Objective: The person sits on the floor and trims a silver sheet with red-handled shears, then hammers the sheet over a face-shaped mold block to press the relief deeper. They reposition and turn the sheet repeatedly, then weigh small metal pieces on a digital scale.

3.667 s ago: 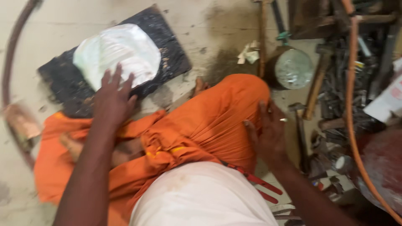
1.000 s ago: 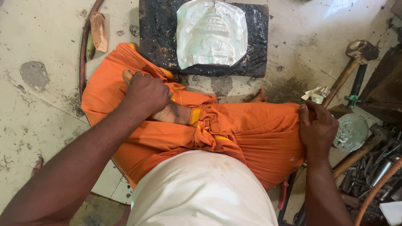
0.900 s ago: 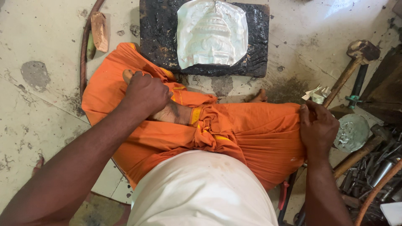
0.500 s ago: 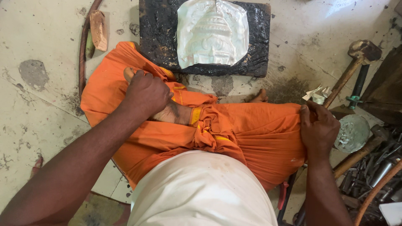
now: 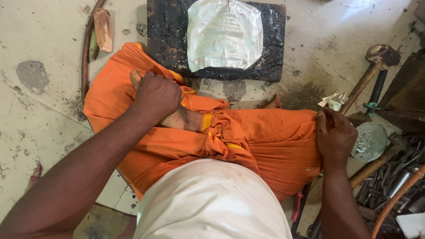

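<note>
Nearest, the left hand [image 5: 156, 95] is fisted, gripping the orange cloth [image 5: 265, 141] over the lap, and the right hand [image 5: 335, 137] curls closed on the same cloth's right edge. Beyond the cloth, 1 black pitch block [image 5: 168, 40] carries a pale embossed metal sheet [image 5: 224, 34]; a hammer [image 5: 369, 71] lies right of the block.

No packages, labels, signs or screens are visible.

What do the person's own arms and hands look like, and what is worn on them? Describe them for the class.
Both arms are bare to the frame's edge: no sleeves, gloves, watch or bangles show. The left hand and right hand carry no ring that I can make out. The person wears a white top and an orange cloth.
</note>
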